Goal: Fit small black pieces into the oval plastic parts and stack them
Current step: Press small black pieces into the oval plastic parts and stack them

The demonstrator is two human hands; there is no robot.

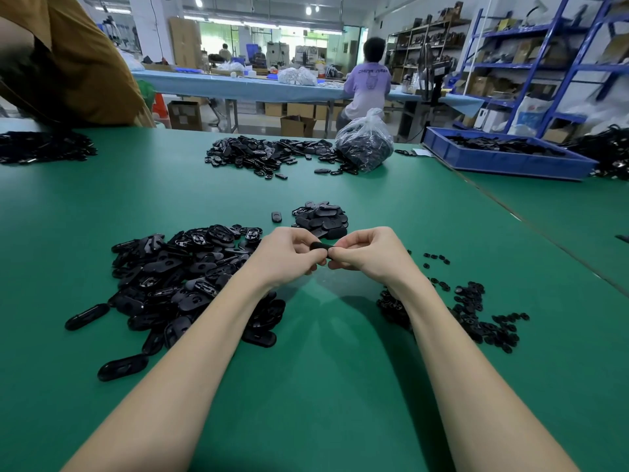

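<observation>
My left hand (289,255) and my right hand (369,255) meet above the green table (323,369), both pinching one black oval plastic part (320,247) between curled fingers; most of it is hidden by the fingertips. A large loose pile of oval parts (183,281) lies to the left under my left forearm. Small black pieces (483,315) are scattered to the right by my right forearm. Just beyond my hands sits a small heap of oval parts (321,218), with a single oval part (276,217) beside it.
Farther back lie another spread of black parts (262,155) and a clear plastic bag (366,144) of them. A blue tray (507,155) stands at the back right. A person in a brown sleeve (68,63) leans at the far left; more black parts (41,148) lie there.
</observation>
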